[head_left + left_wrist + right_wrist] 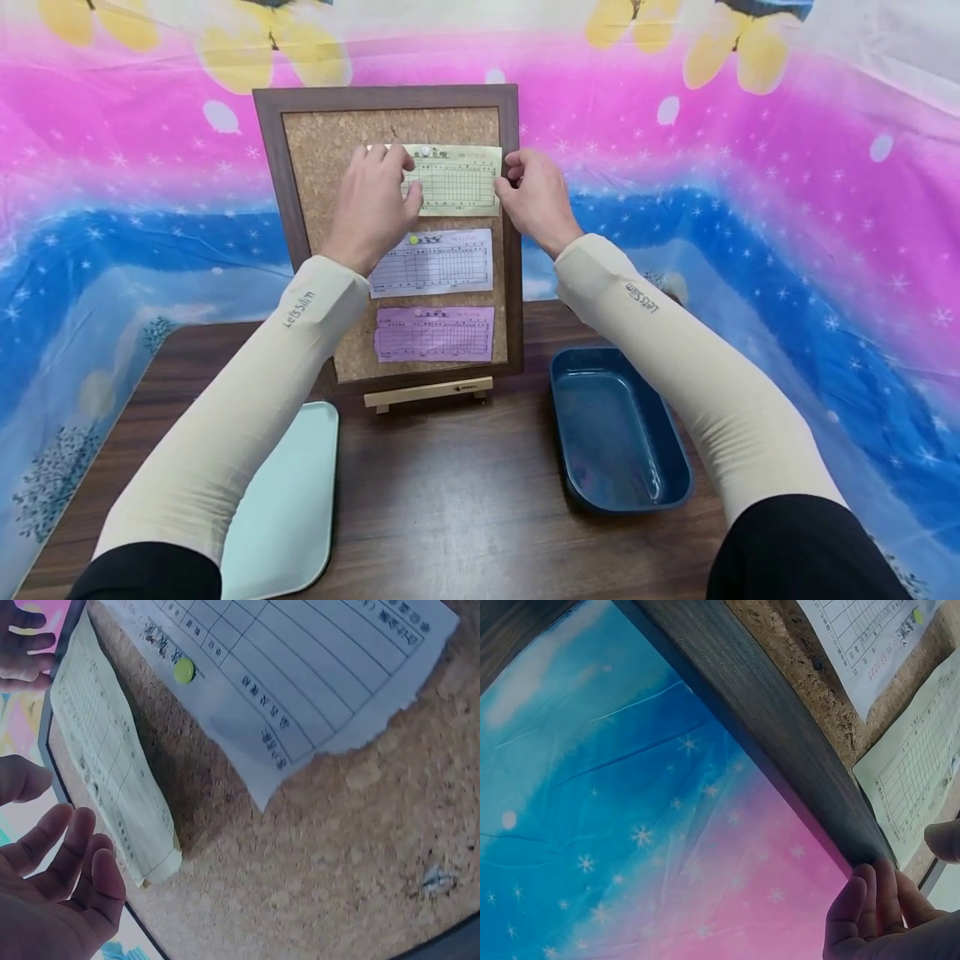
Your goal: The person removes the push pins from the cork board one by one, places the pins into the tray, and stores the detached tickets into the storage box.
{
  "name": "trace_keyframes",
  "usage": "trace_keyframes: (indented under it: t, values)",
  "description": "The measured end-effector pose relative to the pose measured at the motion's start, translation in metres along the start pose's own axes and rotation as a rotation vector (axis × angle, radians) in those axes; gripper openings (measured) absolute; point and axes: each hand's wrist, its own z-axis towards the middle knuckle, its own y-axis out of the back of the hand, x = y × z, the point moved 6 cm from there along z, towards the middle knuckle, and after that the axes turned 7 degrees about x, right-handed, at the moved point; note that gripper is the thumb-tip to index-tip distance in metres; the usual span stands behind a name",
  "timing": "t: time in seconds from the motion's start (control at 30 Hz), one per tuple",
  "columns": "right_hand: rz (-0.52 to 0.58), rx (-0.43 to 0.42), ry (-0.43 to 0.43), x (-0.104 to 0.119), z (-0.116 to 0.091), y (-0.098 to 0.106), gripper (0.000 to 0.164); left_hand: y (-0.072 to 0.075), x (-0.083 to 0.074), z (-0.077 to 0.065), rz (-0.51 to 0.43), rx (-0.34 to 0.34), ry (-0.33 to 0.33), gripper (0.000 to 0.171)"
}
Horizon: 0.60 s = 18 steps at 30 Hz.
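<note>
A pale yellow form slip [457, 179] hangs near the top of a framed cork board [322, 167], with a white push pin [425, 151] at its upper edge. My left hand [375, 196] covers the slip's left part in the head view. In the left wrist view its loosely bent fingers [79, 840] stand beside the slip, thumb apart, gripping nothing. At the slip's right edge is my right hand [540, 196], its bent fingertips [881, 881] by the dark frame and the thumb apart from them. Below hang a white slip [450, 265] with a yellow-green pin [184, 670] and a purple slip [435, 335].
The board leans on a small wooden easel [427, 393] on a dark wood table [450, 500]. A pale mint tray [292, 500] lies at the left, a deep blue bin [615, 433] at the right. Patterned cloth [750, 233] hangs behind.
</note>
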Motion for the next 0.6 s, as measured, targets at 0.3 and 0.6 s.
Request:
trace_keyframes:
  t: [0.3, 0.6]
  values:
    - [0.01, -0.016, 0.007, 0.003, 0.003, 0.0, 0.039, -0.009, -0.001, 0.009, -0.022, -0.004, 0.043, 0.025]
    - [0.017, -0.046, 0.043, 0.002, 0.004, 0.001, 0.033, -0.015, 0.003, 0.017, -0.033, 0.003, 0.106, 0.027]
